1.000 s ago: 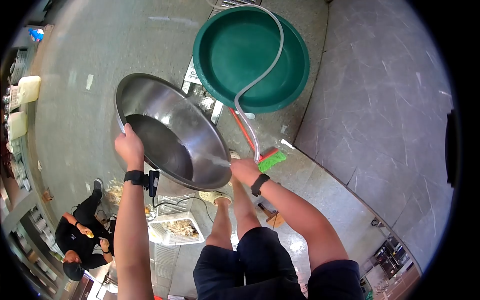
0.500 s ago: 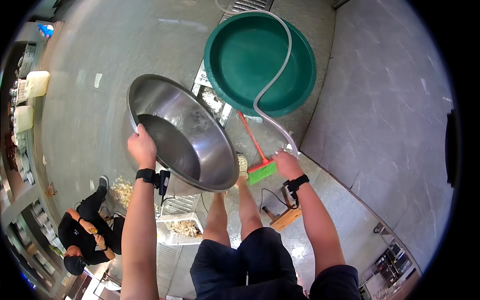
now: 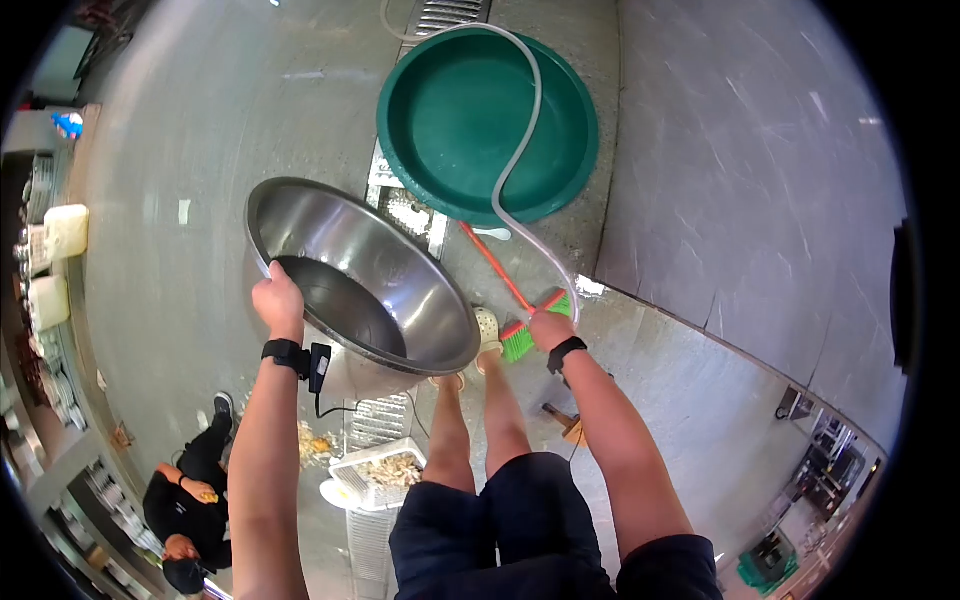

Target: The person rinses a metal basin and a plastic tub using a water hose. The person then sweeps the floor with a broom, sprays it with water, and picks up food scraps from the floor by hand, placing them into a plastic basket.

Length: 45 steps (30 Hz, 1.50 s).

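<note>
My left hand [image 3: 278, 303] is closed on the near-left rim of a large stainless steel basin [image 3: 425, 300], which hangs tilted over the floor. Fingers curled, my right hand [image 3: 552, 330] grips a grey hose [image 3: 515, 165] near its lower end; the hose's tip is hidden by the hand. From there the hose runs up across a wide green plastic tub [image 3: 440, 135]. Below the hose lies a broom [image 3: 497, 265] with an orange handle and green bristles, partly covered by my right hand.
A white basket [image 3: 352, 462] holding pale scraps stands beside my legs, near a floor drain grate [image 3: 378, 422]. A wooden stool [image 3: 573, 430] is partly behind my right forearm. Another person [image 3: 190, 510] sits at lower left by shelves of dishes [image 3: 60, 380]. A grey wall [image 3: 760, 180] borders the right.
My right hand has moved left and slightly down with the hose, now over the broom head. The basin's far rim has dropped a little. The whole view has shifted, with the tub further left.
</note>
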Available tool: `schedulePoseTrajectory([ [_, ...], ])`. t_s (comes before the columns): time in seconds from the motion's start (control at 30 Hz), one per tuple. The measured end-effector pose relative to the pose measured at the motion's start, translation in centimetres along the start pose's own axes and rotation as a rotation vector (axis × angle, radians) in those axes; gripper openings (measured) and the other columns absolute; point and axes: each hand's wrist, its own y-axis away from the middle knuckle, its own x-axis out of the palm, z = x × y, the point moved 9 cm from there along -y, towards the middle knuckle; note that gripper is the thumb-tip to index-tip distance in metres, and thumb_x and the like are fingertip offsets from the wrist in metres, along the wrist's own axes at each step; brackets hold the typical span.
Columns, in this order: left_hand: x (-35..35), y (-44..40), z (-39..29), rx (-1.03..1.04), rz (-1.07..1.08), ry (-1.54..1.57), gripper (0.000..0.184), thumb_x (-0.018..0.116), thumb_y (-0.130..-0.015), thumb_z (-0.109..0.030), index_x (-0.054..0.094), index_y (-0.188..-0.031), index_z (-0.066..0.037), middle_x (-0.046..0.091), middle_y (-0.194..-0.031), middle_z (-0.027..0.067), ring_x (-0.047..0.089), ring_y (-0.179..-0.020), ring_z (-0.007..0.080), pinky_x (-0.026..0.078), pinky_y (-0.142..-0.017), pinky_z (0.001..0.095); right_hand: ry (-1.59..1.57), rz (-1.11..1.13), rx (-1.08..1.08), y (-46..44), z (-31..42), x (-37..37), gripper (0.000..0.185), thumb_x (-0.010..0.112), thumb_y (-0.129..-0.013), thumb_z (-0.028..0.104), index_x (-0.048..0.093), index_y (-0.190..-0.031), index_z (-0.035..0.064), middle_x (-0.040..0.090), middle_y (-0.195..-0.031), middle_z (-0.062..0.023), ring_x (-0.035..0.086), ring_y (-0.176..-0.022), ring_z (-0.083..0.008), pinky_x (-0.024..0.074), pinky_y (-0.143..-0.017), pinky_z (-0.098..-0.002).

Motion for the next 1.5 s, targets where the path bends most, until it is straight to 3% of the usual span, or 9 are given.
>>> schedulePoseTrajectory([
  [0.33,5.5,-3.6,-11.7,0.249,-0.002,-0.083,0.051,0.052,-0.087,-0.037,0.064,-0.072,0.011,0.061,-0.073,0.0317,0.063,-0.076,0.0462,0.049,-0.071,0.0501,-0.115,-0.068,-0.003,-1.4,0.7,2.3,0.021,0.05,-0.085,0.013,0.061,-0.096,-0.001,0.069,-0.085,-0.0178,0.069,-0.079,-0.0318,0.0535,-0.063,-0.0438],
  [0.43,8.4,-0.8,-16.9,0.443,0.048,-0.183,0.048,0.053,-0.087,-0.034,0.065,-0.068,0.008,0.061,-0.071,0.0301,0.063,-0.073,0.0453,0.051,-0.069,0.0498,-0.15,-0.054,0.06,-0.7,-0.1,2.2,0.021,0.05,-0.084,0.012,0.06,-0.098,-0.0006,0.069,-0.083,-0.0176,0.069,-0.078,-0.0315,0.0533,-0.063,-0.0433],
  [0.63,16.1,8.0,-19.1,0.464,0.205,-0.293,0.045,0.054,-0.086,-0.036,0.066,-0.076,0.006,0.064,-0.078,0.0283,0.063,-0.08,0.0449,0.05,-0.077,0.0488,-0.215,-0.113,0.009,0.0,-0.9,1.2,0.017,0.054,-0.08,0.008,0.063,-0.093,0.0021,0.069,-0.083,-0.017,0.068,-0.081,-0.0324,0.0522,-0.064,-0.0435],
  [0.9,14.7,7.3,-17.9,0.653,0.212,-0.325,0.051,0.055,-0.088,-0.035,0.062,-0.067,0.01,0.058,-0.069,0.0316,0.059,-0.07,0.0482,0.045,-0.066,0.0522,-0.373,-0.241,0.141,0.6,-3.2,-2.5,0.013,0.05,-0.083,0.01,0.06,-0.086,0.0017,0.066,-0.074,-0.0151,0.066,-0.072,-0.0331,0.0503,-0.061,-0.0446],
  [1.17,10.0,8.0,-13.4,0.54,0.236,-0.349,0.053,0.054,-0.091,-0.036,0.06,-0.065,0.01,0.057,-0.064,0.0299,0.056,-0.063,0.047,0.042,-0.06,0.0511,-0.374,-0.15,0.073,1.3,-2.9,-6.3,0.019,0.044,-0.087,0.011,0.057,-0.094,-0.001,0.068,-0.08,-0.0181,0.067,-0.075,-0.0344,0.0518,-0.062,-0.0457],
  [1.33,6.8,10.2,-11.4,0.417,0.26,-0.295,0.051,0.054,-0.091,-0.036,0.059,-0.065,0.008,0.057,-0.064,0.029,0.056,-0.062,0.0459,0.042,-0.059,0.0503,-0.334,-0.08,-0.011,-3.4,-0.5,0.9,0.025,0.045,-0.085,0.01,0.059,-0.102,-0.004,0.067,-0.09,-0.0221,0.067,-0.084,-0.0346,0.053,-0.071,-0.0442],
  [1.4,6.1,10.7,-9.6,0.411,0.237,-0.282,0.051,0.055,-0.091,-0.035,0.057,-0.064,0.007,0.055,-0.061,0.028,0.055,-0.06,0.0452,0.041,-0.059,0.05,-0.32,-0.023,-0.013,-4.7,-0.2,1.5,0.027,0.046,-0.084,0.01,0.062,-0.102,-0.0037,0.067,-0.092,-0.0231,0.066,-0.086,-0.0348,0.0531,-0.074,-0.0436],
  [1.47,5.5,11.4,-8.0,0.348,0.234,-0.267,0.05,0.055,-0.091,-0.035,0.056,-0.063,0.007,0.053,-0.059,0.0274,0.053,-0.057,0.0448,0.041,-0.058,0.0496,-0.364,0.064,0.029,-4.0,1.8,-2.8,0.027,0.047,-0.083,0.009,0.066,-0.098,-0.0023,0.067,-0.093,-0.023,0.066,-0.088,-0.0351,0.0531,-0.076,-0.0431],
  [1.5,5.1,11.5,-8.0,0.346,0.216,-0.228,0.051,0.055,-0.092,-0.034,0.053,-0.061,0.006,0.051,-0.056,0.0264,0.049,-0.053,0.0438,0.04,-0.056,0.0483,-0.422,0.082,0.151,-4.8,1.7,-2.6,0.024,0.05,-0.082,0.01,0.07,-0.089,0.0001,0.066,-0.096,-0.0225,0.065,-0.09,-0.036,0.0525,-0.079,-0.0429],
])
